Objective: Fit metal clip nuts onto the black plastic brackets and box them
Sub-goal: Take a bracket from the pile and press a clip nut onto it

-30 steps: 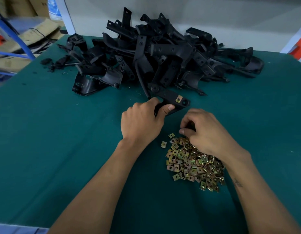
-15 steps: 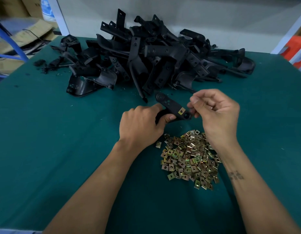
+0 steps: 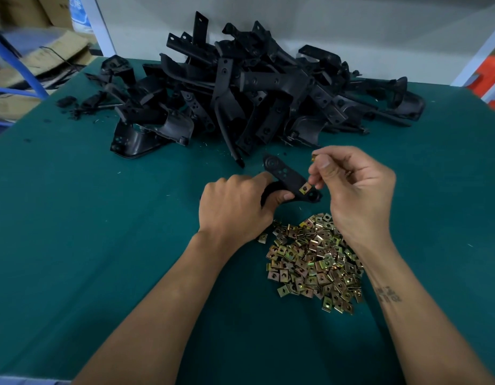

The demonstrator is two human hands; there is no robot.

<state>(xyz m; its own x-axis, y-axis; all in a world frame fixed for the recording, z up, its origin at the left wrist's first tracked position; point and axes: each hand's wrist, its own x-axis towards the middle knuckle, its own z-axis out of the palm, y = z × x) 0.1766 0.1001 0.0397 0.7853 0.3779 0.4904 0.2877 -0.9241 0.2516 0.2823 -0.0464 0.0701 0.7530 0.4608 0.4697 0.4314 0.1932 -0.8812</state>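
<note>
My left hand (image 3: 235, 204) grips a black plastic bracket (image 3: 285, 176) just above the table, with its flat arm pointing up and away. One brass-coloured clip nut (image 3: 304, 188) sits fitted on the bracket's near end. My right hand (image 3: 354, 187) hovers beside that end and pinches a small clip nut (image 3: 314, 157) between thumb and forefinger. A heap of loose clip nuts (image 3: 313, 259) lies on the green table below my hands. A big pile of black brackets (image 3: 254, 93) fills the far side of the table.
The green table (image 3: 88, 218) ends at a white wall behind the pile. Cardboard and a blue frame (image 3: 24, 79) stand off the left edge. Black plastic scraps (image 3: 71, 104) lie at the pile's left end. A white post and an orange object (image 3: 488, 70) are at the right.
My right hand left the nut heap and rose to the bracket's end with a nut pinched. My left hand pulled the bracket nearer and tilted it.
</note>
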